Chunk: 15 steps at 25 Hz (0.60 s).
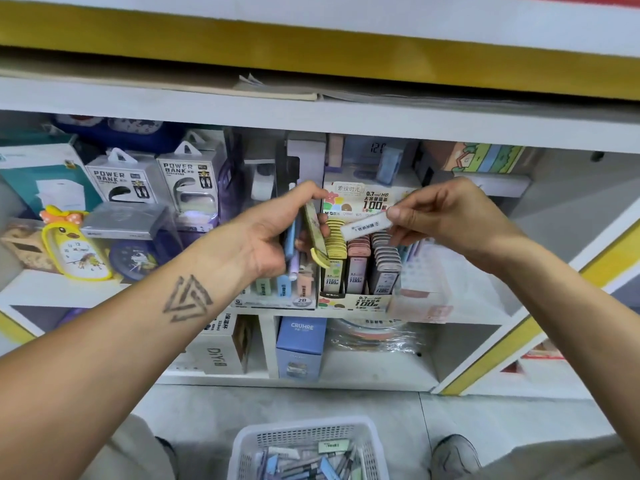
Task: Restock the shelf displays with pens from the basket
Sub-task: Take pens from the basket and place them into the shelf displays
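My left hand point(277, 226) grips a bundle of pastel pens point(291, 240) and a yellow-green flat case point(316, 233) in front of the middle shelf. My right hand point(446, 213) pinches a white flat lead case point(367, 225) by its right end, held level just above the lead display box point(360, 268). That box holds rows of yellow, pink and grey cases. To its left stands a display of pastel pens point(282, 285) marked 2B. The white mesh basket point(304, 441) sits on the floor below, between my feet, with several pens and cases inside.
Power bank boxes point(156, 178), a yellow duck clock point(78, 247) and a blue clock fill the shelf's left part. A blue CRUHRE box point(300, 348) and wrapped rolls sit on the lower shelf. A clear plastic box point(426, 282) stands right of the lead display.
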Tool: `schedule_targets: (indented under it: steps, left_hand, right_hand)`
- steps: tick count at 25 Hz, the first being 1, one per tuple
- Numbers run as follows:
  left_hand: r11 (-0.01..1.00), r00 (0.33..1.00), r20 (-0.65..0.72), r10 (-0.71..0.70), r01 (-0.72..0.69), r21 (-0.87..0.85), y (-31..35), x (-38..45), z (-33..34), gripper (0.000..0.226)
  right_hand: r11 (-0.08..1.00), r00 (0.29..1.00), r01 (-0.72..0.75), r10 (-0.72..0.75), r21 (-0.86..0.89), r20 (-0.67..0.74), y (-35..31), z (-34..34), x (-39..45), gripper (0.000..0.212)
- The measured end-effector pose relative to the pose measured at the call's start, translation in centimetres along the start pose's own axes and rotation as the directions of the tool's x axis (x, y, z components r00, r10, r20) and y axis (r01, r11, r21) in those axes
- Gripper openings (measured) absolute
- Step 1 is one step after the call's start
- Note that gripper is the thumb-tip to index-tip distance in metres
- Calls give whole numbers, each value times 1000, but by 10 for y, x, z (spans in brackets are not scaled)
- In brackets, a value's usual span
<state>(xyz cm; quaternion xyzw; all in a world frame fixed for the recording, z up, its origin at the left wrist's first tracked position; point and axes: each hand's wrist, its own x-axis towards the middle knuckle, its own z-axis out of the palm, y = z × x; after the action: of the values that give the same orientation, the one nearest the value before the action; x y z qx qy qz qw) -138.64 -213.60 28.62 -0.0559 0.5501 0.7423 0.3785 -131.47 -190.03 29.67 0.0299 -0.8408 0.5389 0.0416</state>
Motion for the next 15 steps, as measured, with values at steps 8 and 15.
schedule_targets:
  steps: [8,15]
  left_hand:
    - [995,997,-47,67,-64,70,4,1,-15,32]
    - [994,958,-267,107,-93,66,14,-14,-52,32]
  right_hand:
    - [999,999,43,-43,14,-23,-3,27,11,13]
    - [974,987,143,-155,-175,-53,-11,71,37,11]
